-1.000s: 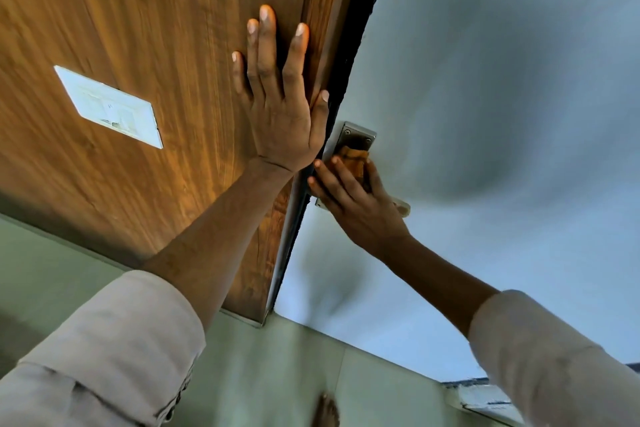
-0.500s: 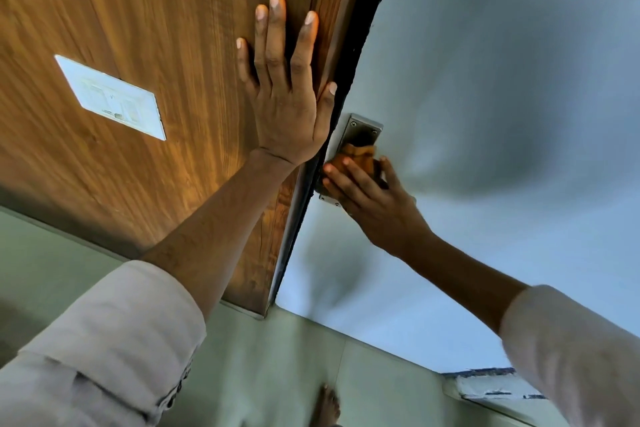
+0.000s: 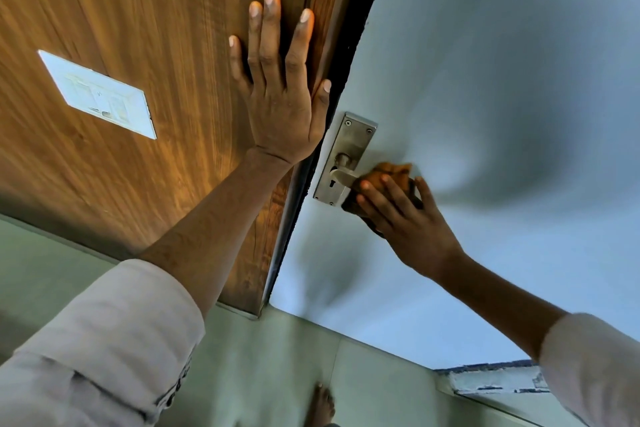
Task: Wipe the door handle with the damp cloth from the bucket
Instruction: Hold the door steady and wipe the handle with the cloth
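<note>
A metal door handle [image 3: 341,177] with a steel backplate [image 3: 349,146] and keyhole is fixed on a pale grey-blue door [image 3: 502,80]. My right hand [image 3: 408,222] grips a bunched orange-brown cloth [image 3: 391,173] around the outer end of the lever, hiding that end. The inner part of the lever and the whole upper backplate show. My left hand [image 3: 280,87] lies flat with fingers spread on the wooden panel [image 3: 138,28] beside the door's edge, holding nothing. No bucket is in view.
A white switch plate [image 3: 98,95] sits on the wooden panel at left. Pale green floor tiles [image 3: 263,371] lie below, with a bare foot [image 3: 322,406] at the bottom. A white threshold strip [image 3: 498,380] runs at the lower right.
My right hand has slid the cloth from the backplate rightward and down along the lever, uncovering the plate. My left hand stays pressed on the wood.
</note>
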